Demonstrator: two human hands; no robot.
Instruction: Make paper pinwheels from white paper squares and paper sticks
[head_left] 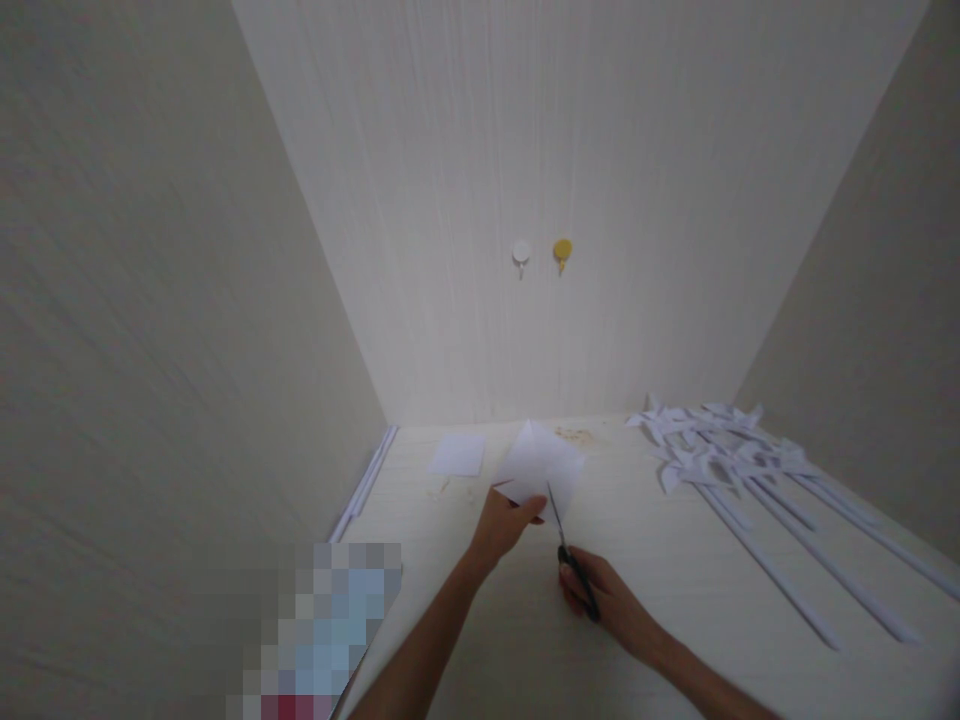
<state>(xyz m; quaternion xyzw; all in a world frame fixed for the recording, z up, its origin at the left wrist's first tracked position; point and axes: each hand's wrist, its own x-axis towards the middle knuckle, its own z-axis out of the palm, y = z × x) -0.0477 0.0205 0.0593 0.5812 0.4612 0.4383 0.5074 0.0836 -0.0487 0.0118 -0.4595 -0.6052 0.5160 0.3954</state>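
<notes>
My left hand (pixel 505 524) pinches the near corner of a white square of paper (pixel 541 466), held tilted above the pale table (pixel 660 600). My right hand (pixel 604 597) grips black-handled scissors (pixel 570 556). Their blades point up and away into the paper's lower edge. Both forearms reach in from the bottom of the view.
A second white paper square (pixel 458 454) lies flat at the back left of the table. Several white paper pinwheels on long sticks (pixel 739 462) lie at the right. White rods (pixel 366 480) lie along the left wall. A white hook (pixel 521 254) and a yellow hook (pixel 562 251) are on the back wall.
</notes>
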